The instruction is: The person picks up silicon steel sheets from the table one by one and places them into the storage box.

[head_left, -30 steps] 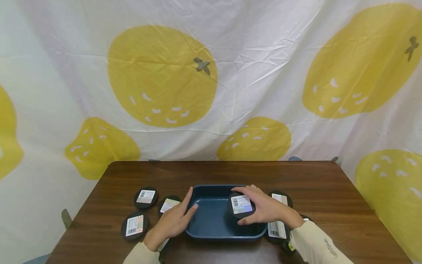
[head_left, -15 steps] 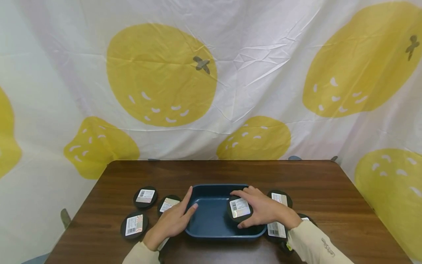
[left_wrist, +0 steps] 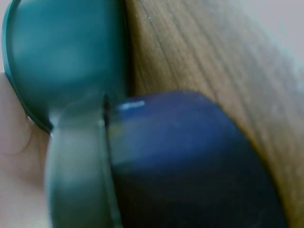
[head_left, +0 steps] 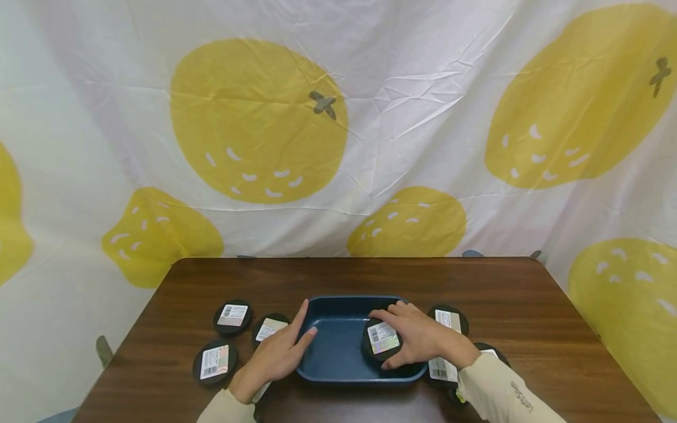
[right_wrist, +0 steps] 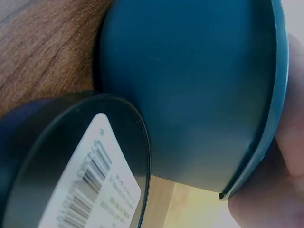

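Note:
My right hand (head_left: 418, 335) grips a round black tub (head_left: 382, 341) by its sides, thumb near and fingers far. A white barcode label faces up from the tub, which is over the right half of a blue rectangular tray (head_left: 333, 358). Along the tray's left rim rests my left hand (head_left: 280, 349), index finger straight and thumb reaching over the inside. The left wrist view shows the tray's outer wall (left_wrist: 71, 52) beside another tub (left_wrist: 180, 161). In the right wrist view, a labelled tub (right_wrist: 95, 180) stands against the tray's outside wall (right_wrist: 190, 90).
Left of the tray lie more labelled black tubs (head_left: 215, 362), one partly under my left wrist. Others (head_left: 448, 318) stand to the right, some partly covered by my right forearm. All are on a dark wooden table (head_left: 338, 273) before a lemon-print cloth (head_left: 412, 135).
My right hand has shifted slightly left and nearer to me with the tub, which turned a little. The left hand and the tray have stayed in place.

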Demonstrator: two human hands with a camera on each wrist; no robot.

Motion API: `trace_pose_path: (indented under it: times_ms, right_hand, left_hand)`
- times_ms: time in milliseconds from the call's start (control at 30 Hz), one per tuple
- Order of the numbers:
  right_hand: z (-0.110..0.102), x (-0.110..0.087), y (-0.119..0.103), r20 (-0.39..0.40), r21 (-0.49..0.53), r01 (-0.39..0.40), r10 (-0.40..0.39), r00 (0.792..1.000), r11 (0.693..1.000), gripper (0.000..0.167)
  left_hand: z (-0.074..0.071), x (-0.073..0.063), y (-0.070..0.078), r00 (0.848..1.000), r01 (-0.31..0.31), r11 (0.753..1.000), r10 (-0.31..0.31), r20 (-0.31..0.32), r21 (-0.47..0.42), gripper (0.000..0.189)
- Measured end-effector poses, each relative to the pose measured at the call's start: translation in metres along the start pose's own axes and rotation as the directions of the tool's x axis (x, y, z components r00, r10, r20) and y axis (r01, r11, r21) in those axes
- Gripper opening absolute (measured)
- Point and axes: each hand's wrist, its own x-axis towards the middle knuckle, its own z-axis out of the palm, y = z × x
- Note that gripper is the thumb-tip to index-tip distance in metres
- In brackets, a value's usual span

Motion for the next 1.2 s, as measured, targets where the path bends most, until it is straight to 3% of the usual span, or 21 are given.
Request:
trace_pose_path:
  times_ms: [667, 1200]
  right_hand:
    - [-0.002, 0.008, -0.009, 0.092, -0.094, -0.047, 0.056, 0.994, 0.994, 0.093]
    - [0.001, 0.011, -0.011, 0.097, -0.162, -0.083, 0.1, 0.99, 0.983, 0.094]
  left_hand:
    - [0.001, 0.0, -0.001, 1.0, 0.0, 1.0, 0.0, 0.002, -0.003, 0.071]
    - [0.001, 0.0, -0.002, 1.0, -0.001, 1.0, 0.001, 0.002, -0.004, 0.07]
